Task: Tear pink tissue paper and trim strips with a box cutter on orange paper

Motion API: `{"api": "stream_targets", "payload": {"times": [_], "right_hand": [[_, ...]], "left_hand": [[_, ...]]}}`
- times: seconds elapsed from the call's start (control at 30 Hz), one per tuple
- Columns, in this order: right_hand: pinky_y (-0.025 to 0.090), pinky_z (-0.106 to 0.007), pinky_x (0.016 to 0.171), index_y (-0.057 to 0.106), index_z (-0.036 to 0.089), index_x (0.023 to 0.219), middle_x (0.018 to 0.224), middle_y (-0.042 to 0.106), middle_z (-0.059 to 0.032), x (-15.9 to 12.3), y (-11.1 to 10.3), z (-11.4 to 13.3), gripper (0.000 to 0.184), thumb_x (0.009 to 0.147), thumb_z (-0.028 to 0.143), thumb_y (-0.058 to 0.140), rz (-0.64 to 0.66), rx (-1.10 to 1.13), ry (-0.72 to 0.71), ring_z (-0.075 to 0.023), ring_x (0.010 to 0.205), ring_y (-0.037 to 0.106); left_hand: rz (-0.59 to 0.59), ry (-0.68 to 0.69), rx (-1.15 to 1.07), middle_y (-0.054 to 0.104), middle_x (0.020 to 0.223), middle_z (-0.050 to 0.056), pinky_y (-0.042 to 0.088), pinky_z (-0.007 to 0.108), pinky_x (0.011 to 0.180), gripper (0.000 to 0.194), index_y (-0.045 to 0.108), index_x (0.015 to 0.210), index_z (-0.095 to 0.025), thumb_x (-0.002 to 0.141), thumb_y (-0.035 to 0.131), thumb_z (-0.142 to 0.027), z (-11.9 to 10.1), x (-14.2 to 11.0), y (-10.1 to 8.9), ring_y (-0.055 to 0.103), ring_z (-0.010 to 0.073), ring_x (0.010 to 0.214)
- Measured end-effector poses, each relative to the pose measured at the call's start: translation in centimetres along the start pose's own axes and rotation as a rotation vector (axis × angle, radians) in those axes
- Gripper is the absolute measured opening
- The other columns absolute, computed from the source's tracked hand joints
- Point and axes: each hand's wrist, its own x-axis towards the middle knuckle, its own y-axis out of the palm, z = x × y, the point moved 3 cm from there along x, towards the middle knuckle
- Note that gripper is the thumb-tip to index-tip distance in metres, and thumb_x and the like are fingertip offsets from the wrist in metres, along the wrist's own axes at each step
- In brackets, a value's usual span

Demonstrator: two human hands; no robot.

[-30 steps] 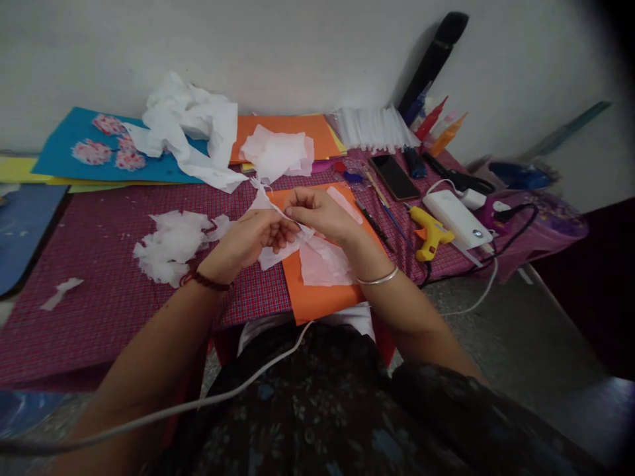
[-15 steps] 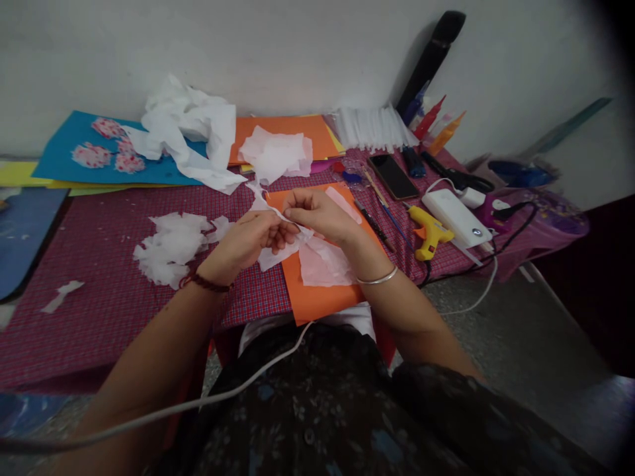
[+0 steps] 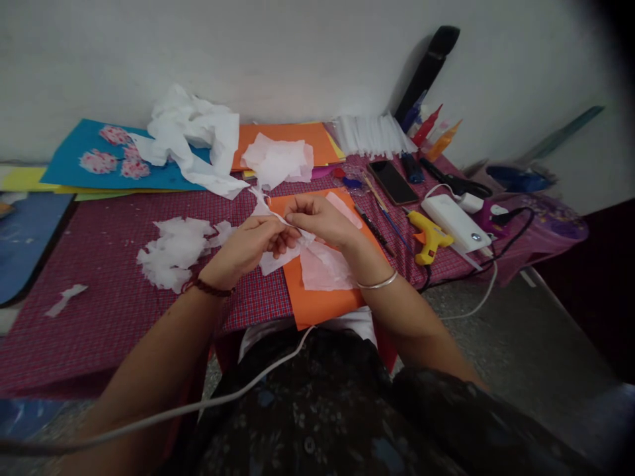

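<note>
My left hand (image 3: 251, 242) and my right hand (image 3: 317, 218) meet above an orange paper sheet (image 3: 317, 297) on the checked cloth. Both pinch the same strip of white tissue paper (image 3: 278, 254), fingers closed on it at the middle. Loose ends of the tissue hang below and stick up behind the hands. A pale pink tissue piece (image 3: 322, 268) lies on the orange sheet under my right wrist.
A heap of torn white tissue (image 3: 171, 250) lies left of the hands. Crumpled tissue (image 3: 191, 142), a blue card with pink flowers (image 3: 109, 162) and orange sheets sit at the back. Right: a phone (image 3: 393, 182), yellow glue gun (image 3: 429, 237), white power bank (image 3: 454, 221), cables.
The hands stay joined on the tissue with only slight finger shifts. The view has tilted a little, so everything sits slightly lower in the picture.
</note>
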Motion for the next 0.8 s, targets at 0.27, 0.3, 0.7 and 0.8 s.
{"api": "stream_targets", "payload": {"times": [0.27, 0.3, 0.7, 0.8], "right_hand": [[0.047, -0.023, 0.06, 0.053, 0.02, 0.077, 0.063, 0.062, 0.0043, 0.08, -0.3, -0.26, 0.019, 0.094, 0.014, 0.06, -0.012, -0.043, -0.002, -0.0104, 0.06, 0.061], [0.046, -0.022, 0.06, 0.053, 0.02, 0.077, 0.063, 0.061, 0.0047, 0.09, -0.39, -0.32, 0.019, 0.093, 0.014, 0.06, -0.025, -0.057, -0.002, -0.0099, 0.06, 0.059], [0.042, -0.022, 0.056, 0.056, 0.019, 0.077, 0.065, 0.059, 0.0033, -0.2, -0.64, 0.16, 0.019, 0.094, 0.018, 0.063, 0.006, -0.154, 0.016, -0.0094, 0.06, 0.052], [0.041, -0.02, 0.056, 0.056, 0.019, 0.076, 0.064, 0.058, 0.0038, -0.07, -0.73, -0.05, 0.018, 0.091, 0.016, 0.066, 0.005, -0.19, 0.033, -0.0084, 0.06, 0.051]], "left_hand": [[-0.016, -0.006, -0.003, 0.066, 0.064, 0.006, 0.043, 0.022, 0.051, 0.024, 0.074, 0.073, -0.014, 0.081, 0.058, -0.03, 0.19, 0.04, 0.04, 0.056, 0.0115, 0.055], [-0.014, -0.008, -0.001, 0.066, 0.064, 0.006, 0.043, 0.022, 0.051, 0.025, 0.074, 0.073, -0.015, 0.081, 0.057, -0.03, 0.26, 0.08, 0.01, 0.056, 0.0117, 0.055], [-0.042, -0.024, 0.059, 0.065, 0.06, 0.004, 0.041, 0.021, 0.048, 0.025, 0.066, 0.061, -0.016, 0.08, 0.059, -0.03, 0.22, 0.03, 0.04, 0.053, 0.0096, 0.049], [-0.048, -0.024, 0.158, 0.064, 0.059, 0.004, 0.04, 0.021, 0.048, 0.023, 0.065, 0.059, -0.016, 0.077, 0.056, -0.027, 0.26, -0.04, -0.11, 0.054, 0.0103, 0.051]]}}
